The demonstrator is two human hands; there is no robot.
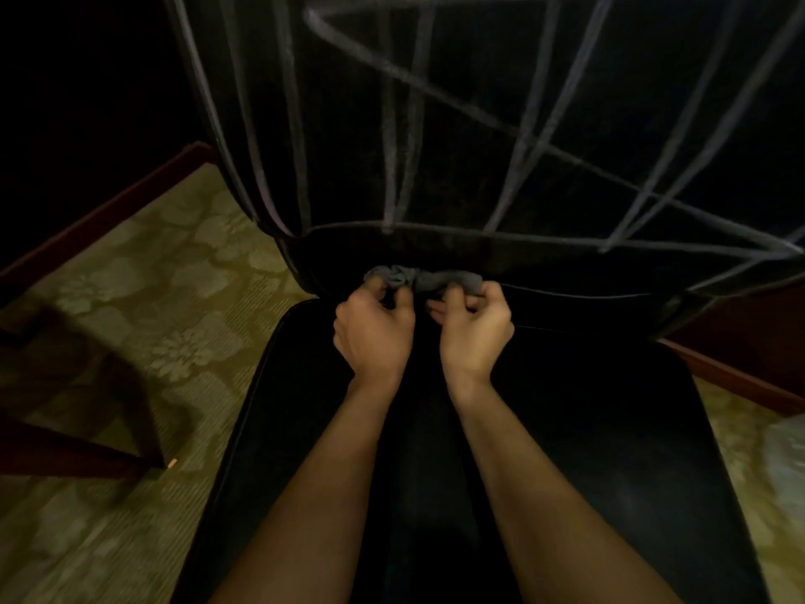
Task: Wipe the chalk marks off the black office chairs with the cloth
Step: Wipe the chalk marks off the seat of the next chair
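A black office chair fills the view, its seat (588, 451) below me and its backrest (457, 124) ahead. Pale chalk marks (540, 132) cross the backrest in long vertical and slanting lines. A small crumpled grey cloth (420, 279) lies bunched at the back of the seat, just under the backrest. My left hand (374, 333) grips the cloth's left end with curled fingers. My right hand (472, 331) pinches its right end. Both forearms reach over the seat.
Green patterned carpet (143, 342) lies left and right of the chair. A dark wooden furniture leg (78, 446) stands at the left. A dark wooden baseboard (113, 202) runs along the wall. Something pale and blurred (784, 464) sits at the right edge.
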